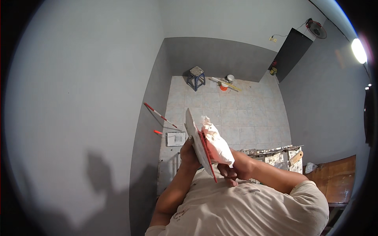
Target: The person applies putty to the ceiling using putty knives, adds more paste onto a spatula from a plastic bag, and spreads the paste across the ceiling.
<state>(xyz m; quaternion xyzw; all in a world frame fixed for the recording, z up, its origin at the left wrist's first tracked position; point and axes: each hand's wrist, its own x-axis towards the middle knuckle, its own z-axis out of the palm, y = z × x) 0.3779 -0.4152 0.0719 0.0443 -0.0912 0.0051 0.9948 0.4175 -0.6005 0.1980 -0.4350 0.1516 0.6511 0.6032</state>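
Observation:
My left hand [190, 154] grips a thin pale flat board [195, 143], held nearly on edge at the centre of the view. A red strip [208, 159] runs along the board's right side. Against it, on the right, is a crumpled white bag [218, 145]. My right hand [236, 171] is just below the bag with its fingers curled; whether they grip the bag or something else is hidden.
A stepladder-like stool [196, 78], buckets [223, 86] with poles across them and a striped pole [159, 116] are farther off. A red-handled tool [157, 132] lies by a tray [175, 143]. A paint-spattered platform [271, 157] and wooden table [334, 181] stand at lower right.

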